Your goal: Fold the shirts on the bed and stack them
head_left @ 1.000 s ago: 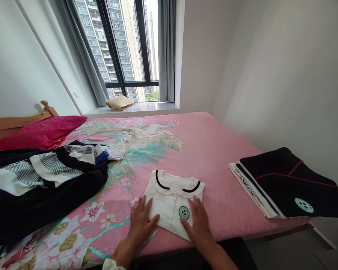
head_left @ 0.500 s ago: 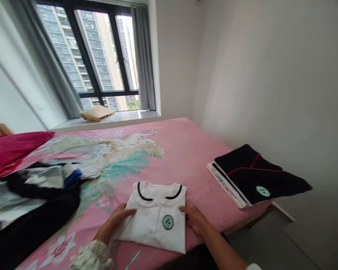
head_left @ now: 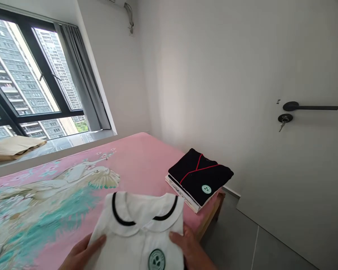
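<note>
A folded white shirt [head_left: 124, 247] with a black-trimmed round collar and a green round badge is held up near me at the bottom of the view. My left hand [head_left: 83, 252] grips its left edge, thumb on top and fingers underneath. On the opposite edge my right hand [head_left: 187, 245] pinches the shirt in the same way. The lower part of the shirt runs out of view. Beyond it, at the bed's right corner, lies a folded black garment [head_left: 197, 178] with red trim and a green badge, on top of light-coloured folded clothes [head_left: 183, 195].
The bed has a pink sheet [head_left: 146, 168] with a white-and-teal bird print. A beige folded bundle [head_left: 14, 146] rests on the window sill at left. To the right stand a white wall and a door with a black handle [head_left: 312, 107]; grey floor [head_left: 236, 236] shows beside the bed.
Both hands have lifted the white shirt off the bed and brought it closer. The view has turned right, so the stack appears further left and the loose clothes at left are out of sight.
</note>
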A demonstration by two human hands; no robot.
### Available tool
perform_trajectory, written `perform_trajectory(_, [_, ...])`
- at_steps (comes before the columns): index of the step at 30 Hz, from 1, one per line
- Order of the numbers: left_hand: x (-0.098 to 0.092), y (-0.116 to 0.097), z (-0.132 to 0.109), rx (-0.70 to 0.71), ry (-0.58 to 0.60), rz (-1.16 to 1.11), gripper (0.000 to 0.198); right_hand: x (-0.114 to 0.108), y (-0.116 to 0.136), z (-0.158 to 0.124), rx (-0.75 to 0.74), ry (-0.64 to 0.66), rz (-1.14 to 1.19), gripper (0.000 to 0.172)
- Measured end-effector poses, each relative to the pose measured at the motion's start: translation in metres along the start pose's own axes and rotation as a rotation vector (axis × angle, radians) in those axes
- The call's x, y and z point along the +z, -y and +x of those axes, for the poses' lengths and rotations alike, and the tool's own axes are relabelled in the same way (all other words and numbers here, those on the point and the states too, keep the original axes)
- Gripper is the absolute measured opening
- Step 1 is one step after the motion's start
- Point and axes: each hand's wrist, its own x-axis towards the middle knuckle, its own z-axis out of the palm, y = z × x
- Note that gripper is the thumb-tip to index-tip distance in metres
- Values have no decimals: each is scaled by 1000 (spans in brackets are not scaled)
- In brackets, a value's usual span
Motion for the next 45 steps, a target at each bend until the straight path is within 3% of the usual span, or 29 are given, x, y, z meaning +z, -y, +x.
perform_trajectory(5, [118, -118, 33, 296, 210, 248, 49, -52, 116, -3, -146, -266, -12, 58])
perform_trajectory(9, [201, -198, 80, 540, 236, 452, 43, -82, 180, 14, -228, -505, -79, 65])
perform_trajectory(12, [248, -228, 123, 609, 192, 528, 38, -115, 191, 38, -260, -570, -131, 65])
perform_trajectory(15, [277, -223, 166, 582, 154, 598, 31, -156, 174, 62, -203, -653, -230, 62])
perform_trajectory(19, [288, -184, 203, 513, 131, 692, 27, -192, 149, 74, -120, -704, -308, 60])
perform_trajectory(23, [284, -164, 217, 534, 113, 730, 32, -193, 146, 76, -154, -668, -308, 58])
perform_trajectory(28, [285, -165, 228, 614, 58, 748, 36, -189, 146, 81, -205, -658, -281, 57])
perform_trajectory(36, [284, -154, 234, 566, 22, 712, 39, -190, 143, 76, -181, -647, -311, 54])
perform_trajectory(41, [277, -159, 220, 464, 135, 570, 32, -186, 144, 76, -193, -655, -296, 58])
perform_trajectory(45, [271, -168, 212, 419, 244, 435, 41, -182, 146, 75, -201, -662, -264, 61])
